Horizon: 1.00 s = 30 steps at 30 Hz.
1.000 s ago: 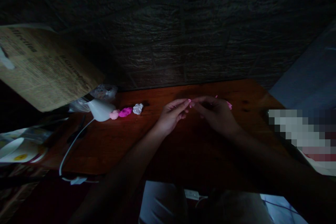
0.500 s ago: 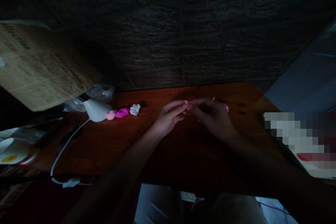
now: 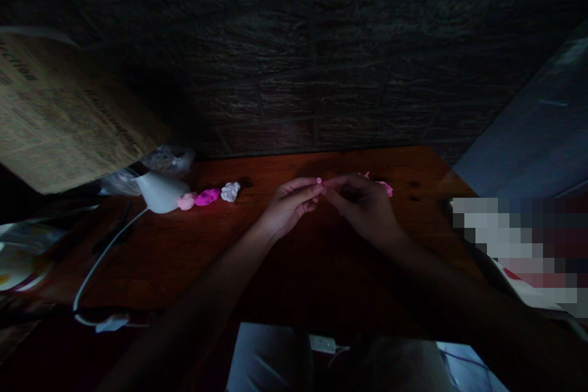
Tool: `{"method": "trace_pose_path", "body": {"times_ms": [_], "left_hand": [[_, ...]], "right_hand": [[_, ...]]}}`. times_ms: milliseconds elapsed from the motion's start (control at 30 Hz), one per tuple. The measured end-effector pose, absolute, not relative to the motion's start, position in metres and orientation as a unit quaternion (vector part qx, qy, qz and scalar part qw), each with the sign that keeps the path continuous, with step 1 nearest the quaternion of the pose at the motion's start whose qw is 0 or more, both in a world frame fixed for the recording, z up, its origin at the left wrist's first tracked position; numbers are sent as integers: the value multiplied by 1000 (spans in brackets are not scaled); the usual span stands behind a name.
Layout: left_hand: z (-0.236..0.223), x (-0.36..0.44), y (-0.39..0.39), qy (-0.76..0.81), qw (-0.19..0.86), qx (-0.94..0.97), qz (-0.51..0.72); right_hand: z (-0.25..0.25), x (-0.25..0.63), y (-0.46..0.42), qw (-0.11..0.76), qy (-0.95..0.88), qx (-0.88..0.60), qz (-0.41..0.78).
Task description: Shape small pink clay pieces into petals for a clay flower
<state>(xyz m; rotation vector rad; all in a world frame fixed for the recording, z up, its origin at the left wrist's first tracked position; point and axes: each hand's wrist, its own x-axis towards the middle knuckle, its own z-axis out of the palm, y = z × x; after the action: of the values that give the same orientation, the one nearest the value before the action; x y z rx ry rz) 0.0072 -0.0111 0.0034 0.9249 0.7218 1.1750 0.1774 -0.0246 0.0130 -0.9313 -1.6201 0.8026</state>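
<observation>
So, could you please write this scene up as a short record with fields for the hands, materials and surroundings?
Left hand: pinching a small pink piece between thumb and fingers
Right hand: fingertips at that piece; grip unclear
Row at left: pale pink lump, magenta lump, white lump
Behind right hand: pink material, partly hidden
Surface: wooden table
Backdrop: dark wall
Light: dim

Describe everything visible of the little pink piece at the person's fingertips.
The pink piece is tiny and pale pink, and looks like soft modelling clay. The fingertips of the left hand pinch it, apparently above the wooden table. The fingertips of the right hand meet it or come very close; the dim light leaves that contact unclear. Only a small nub shows, so its full shape is hidden.
</observation>
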Motion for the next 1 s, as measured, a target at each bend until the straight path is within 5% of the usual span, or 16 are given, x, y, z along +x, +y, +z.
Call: {"method": "trace_pose_path", "body": {"times_ms": [433, 1000], "left_hand": [[3, 10, -10, 367, 578, 471, 557], [7, 9, -11, 361, 632, 428, 536]], "right_hand": [[15, 177, -20, 509, -623, -395, 443], [14, 178, -16, 487, -652, -399, 423]]}}
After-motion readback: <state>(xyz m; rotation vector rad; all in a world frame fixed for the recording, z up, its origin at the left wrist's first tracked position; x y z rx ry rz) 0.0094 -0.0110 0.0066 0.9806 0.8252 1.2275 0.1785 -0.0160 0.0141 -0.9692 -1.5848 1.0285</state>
